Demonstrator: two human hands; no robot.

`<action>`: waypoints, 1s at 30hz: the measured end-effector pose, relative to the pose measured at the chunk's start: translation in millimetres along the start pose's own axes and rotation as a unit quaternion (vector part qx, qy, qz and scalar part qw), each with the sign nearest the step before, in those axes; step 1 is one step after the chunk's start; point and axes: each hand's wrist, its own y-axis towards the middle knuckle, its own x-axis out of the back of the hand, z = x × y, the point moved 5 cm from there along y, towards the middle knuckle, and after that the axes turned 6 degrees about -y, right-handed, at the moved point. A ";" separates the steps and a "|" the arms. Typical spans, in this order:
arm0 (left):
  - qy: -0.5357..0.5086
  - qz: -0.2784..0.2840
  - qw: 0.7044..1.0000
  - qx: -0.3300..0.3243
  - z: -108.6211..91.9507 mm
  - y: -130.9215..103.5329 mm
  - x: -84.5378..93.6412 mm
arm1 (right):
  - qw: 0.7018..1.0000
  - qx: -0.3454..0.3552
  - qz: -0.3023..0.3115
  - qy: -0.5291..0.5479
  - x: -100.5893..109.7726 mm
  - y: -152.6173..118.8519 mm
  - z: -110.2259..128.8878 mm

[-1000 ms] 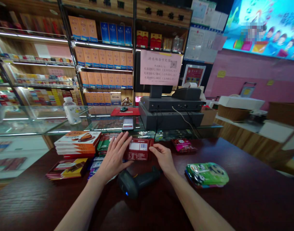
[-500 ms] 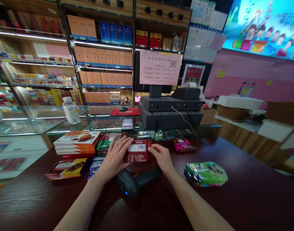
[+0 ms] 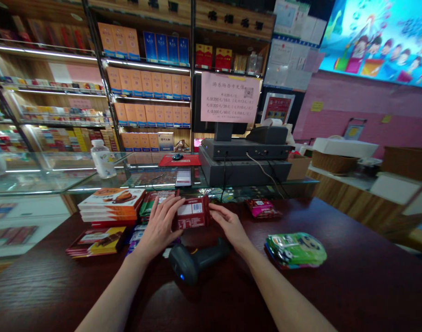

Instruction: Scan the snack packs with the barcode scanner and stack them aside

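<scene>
A dark red packet [image 3: 192, 213] with a barcode label lies between my hands, its right end tilted up a little. My left hand [image 3: 161, 223] has its fingers wrapped over the packet's left side. My right hand [image 3: 230, 226] is at its right end, fingers loosely extended, thumb close to the edge. Nearer me lies a dark barcode scanner [image 3: 193, 263] with a blue light. Left of my left hand are green packets [image 3: 151, 205], purple packets [image 3: 137, 236], stacked orange and white boxes [image 3: 110, 200] and yellow and red packets [image 3: 100, 240].
Green panda packets [image 3: 296, 250] lie right of my right hand, with a pink packet [image 3: 262, 208] behind them. Beyond the brown table [image 3: 363, 276] is a glass counter with a bottle [image 3: 103, 160], a phone [image 3: 183, 177] and a dark cash register [image 3: 243, 166].
The red packet has shifted left and tilted, its right end lifting. Both hands have moved slightly left, and the right fingers have loosened from the packet's edge.
</scene>
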 end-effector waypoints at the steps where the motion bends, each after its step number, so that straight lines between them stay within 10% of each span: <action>1: 0.005 -0.007 1.000 0.002 1.1 -0.1 1.6 | 1.000 -0.003 0.006 0.002 0.2 0.1 -0.9; 9: 0.037 -0.042 0.998 0.014 12.5 -4.4 13.2 | 0.985 0.026 0.102 -0.136 8.0 -5.1 13.9; 19: 0.060 -0.076 0.994 0.041 30.9 -11.8 22.3 | 0.884 0.041 0.312 -0.346 -6.2 -30.1 20.6; 30: 0.070 -0.091 0.992 0.060 43.3 -17.2 27.0 | 0.827 0.069 0.338 -0.443 -28.1 -39.8 13.0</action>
